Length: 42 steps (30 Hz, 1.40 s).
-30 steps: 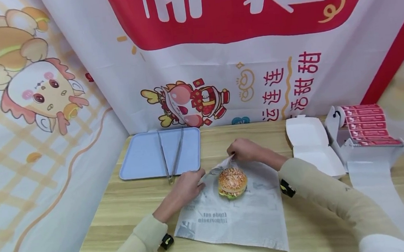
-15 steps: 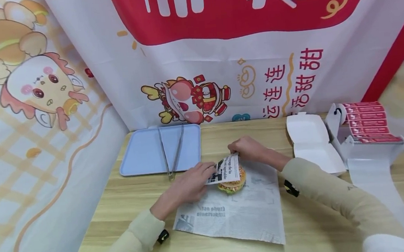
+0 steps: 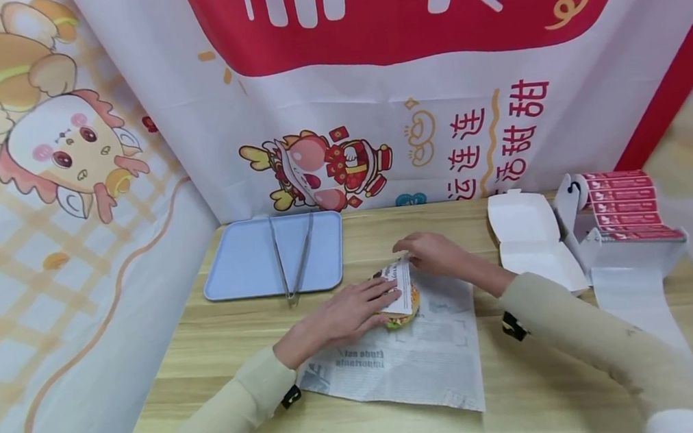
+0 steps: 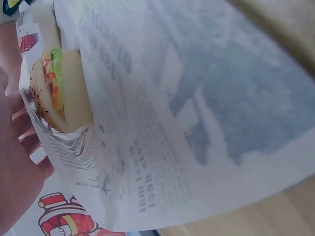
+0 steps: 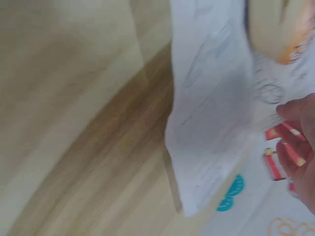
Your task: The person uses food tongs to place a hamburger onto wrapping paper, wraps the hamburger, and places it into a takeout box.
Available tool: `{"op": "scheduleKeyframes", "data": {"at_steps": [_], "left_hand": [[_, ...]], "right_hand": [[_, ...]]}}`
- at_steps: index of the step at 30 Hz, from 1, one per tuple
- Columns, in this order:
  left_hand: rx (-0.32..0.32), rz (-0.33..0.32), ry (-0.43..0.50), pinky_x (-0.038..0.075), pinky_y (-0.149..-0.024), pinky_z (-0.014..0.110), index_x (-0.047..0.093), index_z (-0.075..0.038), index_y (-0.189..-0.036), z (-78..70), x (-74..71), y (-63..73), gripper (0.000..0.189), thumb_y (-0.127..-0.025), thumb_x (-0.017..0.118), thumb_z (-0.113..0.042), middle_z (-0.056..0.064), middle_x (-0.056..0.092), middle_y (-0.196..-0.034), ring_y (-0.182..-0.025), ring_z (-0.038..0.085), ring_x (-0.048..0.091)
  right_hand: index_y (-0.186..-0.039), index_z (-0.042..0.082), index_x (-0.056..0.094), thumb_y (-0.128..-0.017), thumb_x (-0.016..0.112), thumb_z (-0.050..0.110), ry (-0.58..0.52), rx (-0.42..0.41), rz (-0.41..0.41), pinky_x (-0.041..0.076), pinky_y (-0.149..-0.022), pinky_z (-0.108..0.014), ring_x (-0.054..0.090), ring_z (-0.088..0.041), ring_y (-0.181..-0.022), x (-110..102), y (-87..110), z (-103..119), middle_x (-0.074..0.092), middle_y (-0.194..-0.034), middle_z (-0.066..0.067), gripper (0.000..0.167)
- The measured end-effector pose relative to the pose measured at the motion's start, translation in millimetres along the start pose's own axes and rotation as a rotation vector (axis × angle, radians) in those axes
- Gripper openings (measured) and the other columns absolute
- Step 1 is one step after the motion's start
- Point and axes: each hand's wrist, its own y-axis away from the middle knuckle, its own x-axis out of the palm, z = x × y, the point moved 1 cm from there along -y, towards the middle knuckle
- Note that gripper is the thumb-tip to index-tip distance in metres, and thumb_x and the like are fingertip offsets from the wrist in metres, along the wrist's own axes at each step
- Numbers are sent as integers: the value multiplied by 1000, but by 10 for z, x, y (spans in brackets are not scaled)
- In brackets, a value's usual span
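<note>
A sesame-topped burger (image 3: 415,302) lies on a sheet of newsprint-patterned wrapping paper (image 3: 425,371), its far edge folded over the bun. My left hand (image 3: 345,314) rests on that fold with fingers stretched and spread. In the left wrist view its fingers lie against the paper beside the bun (image 4: 74,93); lettuce and filling show at the burger's side. At the far side of the burger, my right hand (image 3: 439,255) pinches the paper's edge. The right wrist view shows its thumb and fingers (image 5: 289,109) at that edge, partly cut off by the frame.
A blue tray (image 3: 242,260) with metal tongs (image 3: 299,262) stands at the back left. Towards the back right are an open white burger box (image 3: 523,228) and a dispenser with a roll of red labels (image 3: 624,202). A printed curtain hangs behind the wooden table (image 3: 230,371).
The far part of the paper has been folded towards me over the burger. My left hand has moved right from the paper's edge onto the fold; the right hand stays near the far edge.
</note>
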Motion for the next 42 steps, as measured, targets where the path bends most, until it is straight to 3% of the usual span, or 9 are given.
{"op": "scheduleKeyframes", "data": {"at_steps": [4, 7, 12, 16, 21, 26, 30, 35, 42], "left_hand": [[27, -52, -50, 31, -122, 41, 38, -19, -155, 1, -51, -60, 51, -108, 33, -40, 2, 37, -161, -148, 24, 34], [37, -88, -81, 35, -119, 39, 47, -17, -149, 2, -96, -93, 47, -108, 36, -37, 5, 46, -155, -142, 24, 42], [9, -96, -15, 41, -114, 34, 55, -15, -143, 1, -147, -102, 42, -107, 42, -34, 4, 53, -145, -133, 19, 48], [-17, -115, 79, 46, -108, 31, 61, -15, -137, -2, -169, -99, 36, -106, 48, -28, 2, 58, -139, -127, 16, 52], [-17, -154, 127, 50, -101, 26, 67, -15, -128, -5, -144, -136, 30, -103, 56, -25, -2, 63, -130, -119, 12, 54], [-14, -158, 145, 50, -101, 27, 66, -18, -130, -20, -110, -166, 31, -103, 56, -27, -3, 62, -130, -120, 12, 54], [-31, -185, 170, 50, -100, 28, 67, -21, -129, -18, -129, -151, 29, -101, 58, -24, -3, 62, -129, -120, 12, 54], [-18, -183, 164, 49, -102, 28, 68, -21, -129, -19, -122, -163, 29, -101, 59, -24, -3, 61, -129, -121, 12, 53], [-4, -200, 190, 49, -99, 26, 70, -20, -126, -39, -110, -200, 28, -99, 62, -20, -3, 62, -125, -117, 12, 53]], "right_hand": [[-125, 9, 65, -87, 75, 4, -15, 29, -56, 57, -94, -42, 66, -26, -112, -209, 359, 163, 69, -119, -10, 40], [-119, 12, 67, -83, 78, 3, -16, -32, -93, 58, -89, -39, 66, -23, -108, -282, 700, 272, 68, -115, -6, 38], [-122, 16, 65, -76, 75, -3, 29, -248, -35, 57, -91, -41, 63, -23, -111, -97, 1229, 344, 66, -120, -5, 51], [-137, 23, 57, -77, 69, -3, 7, -290, 34, 53, -97, -49, 56, -23, -125, 100, 1459, 398, 61, -135, -2, 66], [-146, 31, 49, -86, 65, 1, -16, -253, 96, 47, -102, -57, 50, -24, -135, 169, 1560, 437, 55, -145, 3, 69], [-147, 29, 49, -87, 65, 3, 15, -265, 84, 47, -102, -56, 50, -27, -137, 158, 1689, 378, 54, -147, 2, 67], [-140, 25, 57, -86, 69, 8, 38, -265, 5, 48, -101, -53, 53, -26, -133, 200, 1670, 343, 60, -141, 1, 57], [-117, 18, 73, -82, 75, 9, 17, -320, -122, 48, -96, -50, 63, -25, -119, 229, 1585, 326, 72, -120, 1, 35], [-109, 11, 73, -78, 70, -2, -82, -345, -258, 50, -93, -49, 68, -25, -109, 145, 1434, 305, 75, -110, 0, 33]]}}
